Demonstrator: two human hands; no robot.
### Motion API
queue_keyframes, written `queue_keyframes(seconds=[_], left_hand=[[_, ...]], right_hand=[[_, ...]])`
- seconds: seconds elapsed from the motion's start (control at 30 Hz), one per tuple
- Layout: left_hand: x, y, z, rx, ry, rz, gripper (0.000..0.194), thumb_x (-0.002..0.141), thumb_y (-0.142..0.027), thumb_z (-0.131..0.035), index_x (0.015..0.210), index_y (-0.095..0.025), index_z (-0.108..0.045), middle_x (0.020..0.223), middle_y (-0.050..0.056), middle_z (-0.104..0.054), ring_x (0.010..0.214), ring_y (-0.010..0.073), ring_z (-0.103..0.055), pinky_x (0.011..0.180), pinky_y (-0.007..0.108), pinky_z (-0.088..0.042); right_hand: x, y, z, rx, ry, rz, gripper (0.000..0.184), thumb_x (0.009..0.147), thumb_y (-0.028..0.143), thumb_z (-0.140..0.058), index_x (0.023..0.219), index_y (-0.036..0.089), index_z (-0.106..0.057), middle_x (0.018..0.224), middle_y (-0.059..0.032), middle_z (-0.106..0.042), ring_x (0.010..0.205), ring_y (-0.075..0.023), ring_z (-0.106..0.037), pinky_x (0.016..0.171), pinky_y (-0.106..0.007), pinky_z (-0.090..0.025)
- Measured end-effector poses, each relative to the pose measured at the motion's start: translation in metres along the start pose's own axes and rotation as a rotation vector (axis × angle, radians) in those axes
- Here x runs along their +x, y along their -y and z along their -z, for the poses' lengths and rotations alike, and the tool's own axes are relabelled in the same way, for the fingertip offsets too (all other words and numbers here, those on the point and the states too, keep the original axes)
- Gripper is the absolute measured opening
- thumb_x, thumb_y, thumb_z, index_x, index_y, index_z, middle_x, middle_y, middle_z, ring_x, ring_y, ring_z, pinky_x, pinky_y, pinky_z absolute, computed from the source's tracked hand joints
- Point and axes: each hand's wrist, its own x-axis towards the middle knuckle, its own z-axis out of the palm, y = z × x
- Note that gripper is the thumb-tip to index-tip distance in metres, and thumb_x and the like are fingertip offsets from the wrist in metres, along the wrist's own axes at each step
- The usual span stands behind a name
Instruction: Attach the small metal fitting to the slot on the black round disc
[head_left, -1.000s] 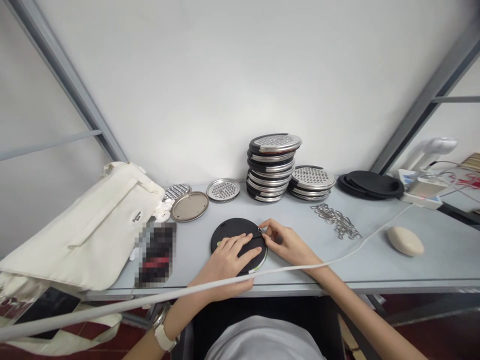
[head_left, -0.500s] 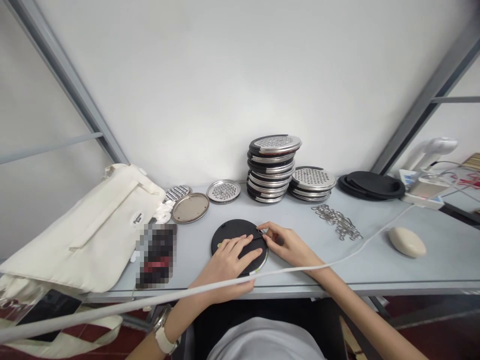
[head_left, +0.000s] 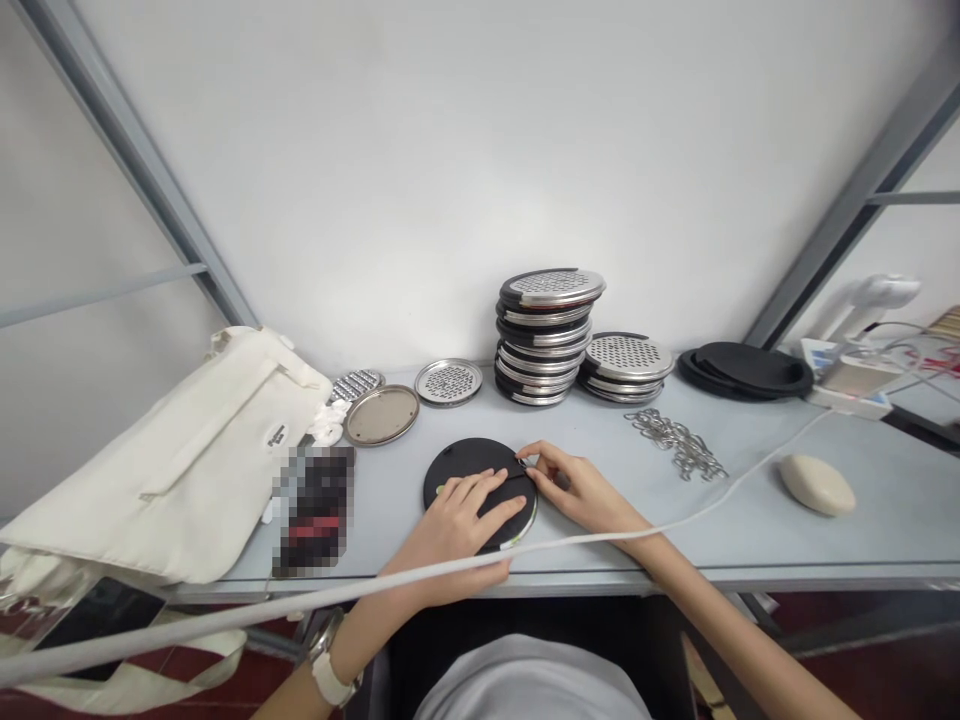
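A round black grater holder (head_left: 459, 458) lies on the grey table in front of me, a pale green-white strip showing along its lower right edge. My left hand (head_left: 465, 515) rests on top of it, palm down with the fingers spread. At the holder's right rim, the thumb and forefinger of my right hand (head_left: 566, 485) pinch a small metal ring (head_left: 520, 462), mostly covered by the fingertips. To the right is a loose pile of shiny metal loops (head_left: 679, 440). Behind stand a tall stack of round graters (head_left: 544, 340) and a lower grater stack (head_left: 628, 360).
A white cable (head_left: 585, 539) crosses in front of my forearms. Left are a cream bag (head_left: 202, 460), a blurred dark item (head_left: 315, 510), a metal disc (head_left: 381, 415) and a round grater plate (head_left: 448, 381). Right are black discs (head_left: 750, 368) and a beige rounded object (head_left: 816, 484).
Hardly anything differs. My right fingertips shift slightly at the holder's rim, while my left hand stays in place on it.
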Motion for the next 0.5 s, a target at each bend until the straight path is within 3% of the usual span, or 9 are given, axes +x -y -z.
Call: queue_keyframes(seconds=[0.5], left_hand=[[0.0003,0.0001,-0.0008,0.005,0.022,-0.003,0.059,0.077,-0.028,-0.059,0.134,-0.025,-0.044,0.145,0.009,-0.037,0.13,0.0278,-0.036,0.102,0.044,-0.033]], right_hand=[[-0.0002,0.0023,-0.0006,-0.041,0.002,-0.003,0.022,0.092,0.029,-0.041,0.108,0.018,-0.052,0.063,0.0046,-0.045,0.056,-0.0122,-0.044,0.054,-0.023,-0.035]])
